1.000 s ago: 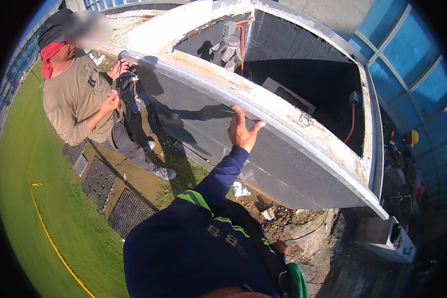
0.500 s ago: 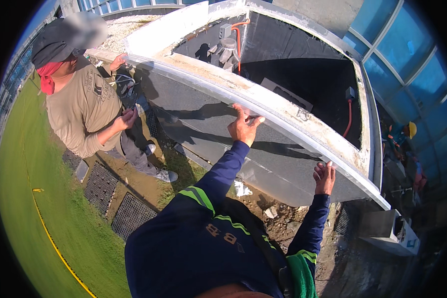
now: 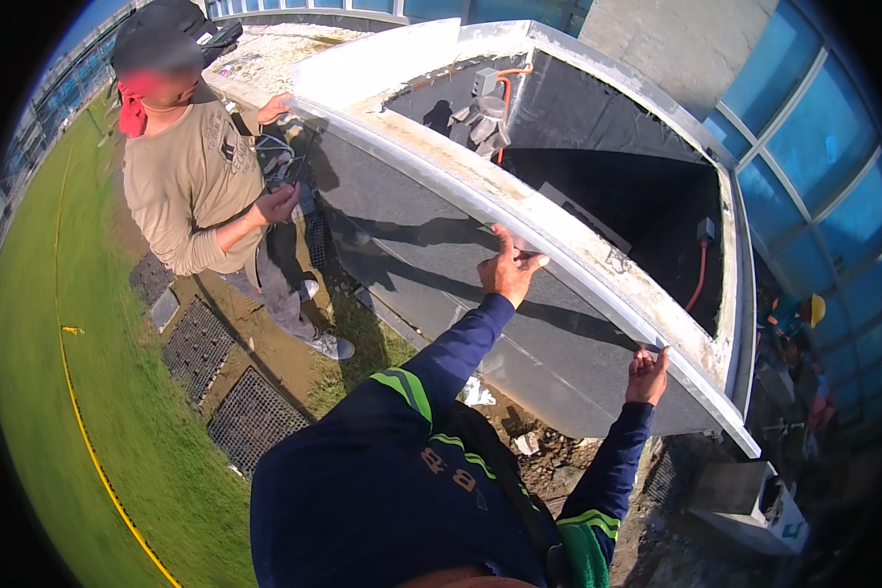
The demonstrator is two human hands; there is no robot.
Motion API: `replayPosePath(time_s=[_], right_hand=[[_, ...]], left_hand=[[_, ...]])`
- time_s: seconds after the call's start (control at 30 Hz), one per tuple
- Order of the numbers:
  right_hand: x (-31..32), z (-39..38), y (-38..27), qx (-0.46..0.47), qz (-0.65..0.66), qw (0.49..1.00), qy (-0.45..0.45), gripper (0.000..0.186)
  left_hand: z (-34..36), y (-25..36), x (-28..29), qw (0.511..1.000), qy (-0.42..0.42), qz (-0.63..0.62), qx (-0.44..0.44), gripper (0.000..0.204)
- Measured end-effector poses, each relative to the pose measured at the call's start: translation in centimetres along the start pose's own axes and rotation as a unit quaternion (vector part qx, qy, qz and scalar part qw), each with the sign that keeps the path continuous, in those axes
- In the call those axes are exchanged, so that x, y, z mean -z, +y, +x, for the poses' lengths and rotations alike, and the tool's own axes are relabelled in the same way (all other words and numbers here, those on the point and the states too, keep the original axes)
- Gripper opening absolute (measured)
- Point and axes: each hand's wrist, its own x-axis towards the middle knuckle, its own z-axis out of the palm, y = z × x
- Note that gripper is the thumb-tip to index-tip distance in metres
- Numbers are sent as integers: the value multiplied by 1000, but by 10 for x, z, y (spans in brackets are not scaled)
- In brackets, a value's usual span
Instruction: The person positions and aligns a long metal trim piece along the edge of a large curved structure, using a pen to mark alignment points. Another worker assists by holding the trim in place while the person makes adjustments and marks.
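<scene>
A long pale metal bar [image 3: 588, 281] lies along the near top rim of a grey-faced, box-like structure [image 3: 431, 294]. My left hand [image 3: 512, 268] is closed at the bar's lower edge near its middle, thumb and fingers apart on either side. Nearer the bar's right end, my right hand [image 3: 647, 375] grips the same edge with its fingertips, which are partly hidden. At the far left end, a co-worker [image 3: 201, 181] has one hand [image 3: 275, 108] on the bar. The co-worker's other hand [image 3: 278, 203] is held in front of the body.
Inside the dark cavity [image 3: 617, 186] are orange conduits [image 3: 703, 274] and a grey junction box [image 3: 484, 81]. Black grates [image 3: 257, 419] lie on dirt beside grass [image 3: 88, 392]. A concrete-like block [image 3: 745, 500] stands right. Another person in a yellow helmet [image 3: 817, 311] is farther right.
The view has shifted, so the structure and bar appear lower and farther right. My right hand's fingers have closed more on the bar. The co-worker's head has turned down.
</scene>
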Motion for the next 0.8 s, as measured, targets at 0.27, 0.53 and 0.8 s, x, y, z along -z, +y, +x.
replayPosePath(time_s=[0.27, 0.53, 0.8], right_hand=[[-11, -6, 1, 26, 25, 998, 45, 42], [32, -109, 27, 39, 78, 996, -27, 38], [86, -214, 83, 32, 135, 984, -108, 37]], left_hand=[[-9, 2, 14, 989, -62, -133, 35, 131], [-31, -6, 76, 883, -83, -403, 226, 71], [-94, -32, 153, 873, -115, -381, 283, 34]])
